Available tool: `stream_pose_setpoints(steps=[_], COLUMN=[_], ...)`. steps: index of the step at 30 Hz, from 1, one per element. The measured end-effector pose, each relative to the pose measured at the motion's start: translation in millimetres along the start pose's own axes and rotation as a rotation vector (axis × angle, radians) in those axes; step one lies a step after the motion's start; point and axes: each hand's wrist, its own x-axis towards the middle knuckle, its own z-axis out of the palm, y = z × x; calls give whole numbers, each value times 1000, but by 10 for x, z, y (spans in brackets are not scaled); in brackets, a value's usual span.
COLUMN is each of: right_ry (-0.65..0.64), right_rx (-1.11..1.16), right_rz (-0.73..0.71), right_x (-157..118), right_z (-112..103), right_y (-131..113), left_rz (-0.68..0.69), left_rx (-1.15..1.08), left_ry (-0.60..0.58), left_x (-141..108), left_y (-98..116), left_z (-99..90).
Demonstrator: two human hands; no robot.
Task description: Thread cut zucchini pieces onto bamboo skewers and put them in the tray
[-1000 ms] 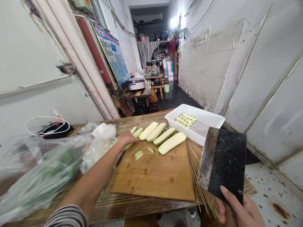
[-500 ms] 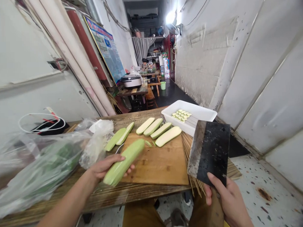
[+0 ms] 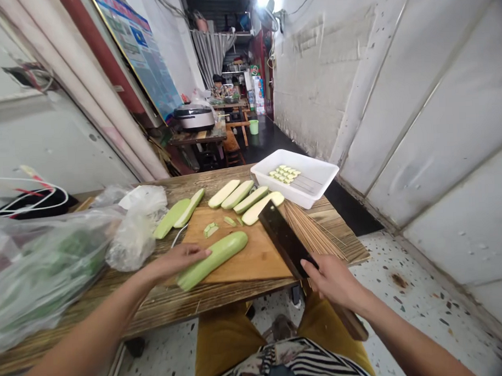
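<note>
My left hand (image 3: 175,262) lies open at the near edge of the bamboo cutting board (image 3: 257,264), its fingertips at a whole peeled pale-green zucchini (image 3: 212,260). The zucchini rests on the board, and nothing is held in that hand. My right hand (image 3: 332,281) grips the wooden handle of a black steel cleaver (image 3: 283,239). Its blade slants over the board's far right part, close to a long zucchini slice (image 3: 260,207). Several long slices lie along the far side of the board and on the table, with small cut pieces (image 3: 211,229) on the board.
A white plastic tray (image 3: 312,172) holds small zucchini pieces on skewers. A bundle of bamboo skewers (image 3: 314,232) lies on the wooden table (image 3: 238,290) at the right. Plastic bags (image 3: 43,266) of greens crowd the left. Far down the corridor, a person sits near a rice cooker (image 3: 195,117).
My left hand has let the zucchini down onto the board and opened. The cleaver has swung from upright at the right to slanting over the board, and the view has tilted further down.
</note>
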Motion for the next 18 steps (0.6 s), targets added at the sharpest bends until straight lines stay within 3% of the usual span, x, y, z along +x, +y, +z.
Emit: stream_pose_setpoints(steps=[3,6,9,14,18], right_ry=[-5,-42,-67,-115,-158], right_rx=[-243,-479,-572,-602,-612], right_rz=[-81,-163,-222,-264,-254], right_x=[20,43,97,235,292], right_z=[-126,-237,-307,-370,-422], right_y=[-110,-288,-444,-566,-615], left_rz=[94,288,483,593,727], left_rx=[394,563,608,628,608], left_ry=[184,314,310,337,361], left_x=[-35,12,117,152,109], left_y=[-16,-4,75,253,324], left_z=[96,248,406,607,647])
